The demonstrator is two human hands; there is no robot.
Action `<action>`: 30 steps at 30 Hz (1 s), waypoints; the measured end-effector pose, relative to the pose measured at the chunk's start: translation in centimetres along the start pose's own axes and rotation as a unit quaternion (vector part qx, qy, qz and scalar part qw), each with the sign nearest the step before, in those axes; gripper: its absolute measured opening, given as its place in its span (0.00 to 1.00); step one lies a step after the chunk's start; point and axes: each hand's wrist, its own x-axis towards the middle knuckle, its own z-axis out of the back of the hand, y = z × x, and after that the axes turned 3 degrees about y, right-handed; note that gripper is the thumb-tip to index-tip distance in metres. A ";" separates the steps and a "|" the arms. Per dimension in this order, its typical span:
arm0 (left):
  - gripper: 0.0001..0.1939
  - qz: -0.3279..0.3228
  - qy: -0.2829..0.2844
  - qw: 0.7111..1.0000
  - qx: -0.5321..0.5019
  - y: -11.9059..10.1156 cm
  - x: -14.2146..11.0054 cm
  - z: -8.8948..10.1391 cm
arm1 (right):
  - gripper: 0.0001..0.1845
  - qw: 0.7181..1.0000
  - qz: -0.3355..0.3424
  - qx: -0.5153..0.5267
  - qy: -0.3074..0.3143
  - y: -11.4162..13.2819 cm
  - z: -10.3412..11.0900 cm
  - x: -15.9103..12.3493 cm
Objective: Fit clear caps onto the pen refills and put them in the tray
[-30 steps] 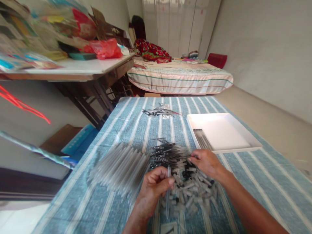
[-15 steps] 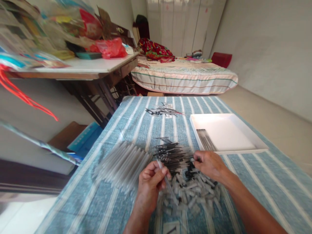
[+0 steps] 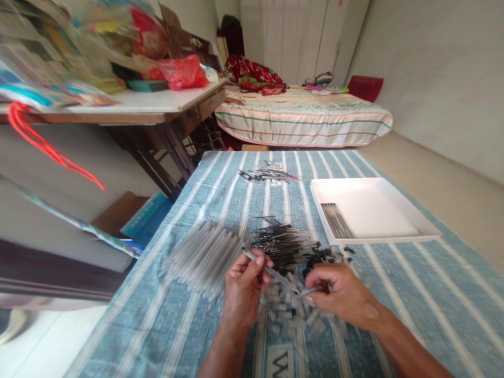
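A slim translucent pen point(image 3: 280, 276) with a dark top end slants down to the right, pinched in my left hand point(image 3: 246, 283). In my right hand point(image 3: 340, 294) is a small translucent pen cap point(image 3: 309, 291), closed between thumb and fingers at the pen's lower tip. Whether the cap touches the tip I cannot tell. Beneath both hands lies a heap of loose caps point(image 3: 315, 324). Small black plugs point(image 3: 317, 257) lie just beyond my right hand. Dark ink refills point(image 3: 281, 244) are piled behind the pen, and a row of clear pen barrels point(image 3: 202, 257) rests left of my left hand.
A white box lid point(image 3: 378, 210) at the right holds several pens point(image 3: 335, 220) along its left side. More thin refills point(image 3: 270, 172) lie at the striped tablecloth's point(image 3: 220, 181) far end. A cluttered side table point(image 3: 157, 107) stands left, a bed point(image 3: 303, 121) beyond.
My right hand has left the black plugs, moved down toward me, and now holds a cap at the pen's tip. A dark end now shows at the pen's top.
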 end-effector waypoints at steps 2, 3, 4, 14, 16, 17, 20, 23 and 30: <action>0.10 -0.002 0.003 1.000 -0.002 0.1 0.0 0.0 | 0.03 1.000 0.008 0.009 0.006 0.2 -0.5 0.0; 0.10 -0.003 0.005 1.000 -0.002 0.1 -0.1 0.0 | 0.03 1.000 0.011 0.015 0.009 0.3 -0.6 0.0; 0.10 -0.004 0.007 1.000 -0.002 0.1 -0.1 0.0 | 0.02 1.000 0.012 0.022 0.009 0.3 -0.8 0.1; 0.11 -0.015 0.015 1.000 -0.012 0.1 0.1 0.2 | 0.09 0.945 -0.061 0.321 0.004 -1.2 -2.2 -0.3; 0.10 -0.018 0.018 1.000 -0.014 0.1 0.1 0.2 | 0.11 0.934 -0.061 0.352 0.009 -1.4 -2.4 -0.4; 0.10 -0.019 0.019 1.000 -0.014 0.1 0.1 0.2 | 0.11 0.935 -0.063 0.349 0.010 -1.5 -2.5 -0.4; 0.09 -0.019 0.021 0.999 -0.015 0.2 0.1 0.2 | 0.11 0.951 -0.074 0.301 -0.003 -1.7 -2.7 -0.5; 0.08 -0.019 0.026 0.999 -0.011 0.3 0.1 0.2 | 0.11 0.964 -0.075 0.255 -0.010 -1.6 -2.8 -0.6; 0.10 -0.018 0.024 1.000 0.007 0.2 0.0 0.1 | 0.09 0.983 -0.071 0.166 0.014 -0.7 -2.9 -0.6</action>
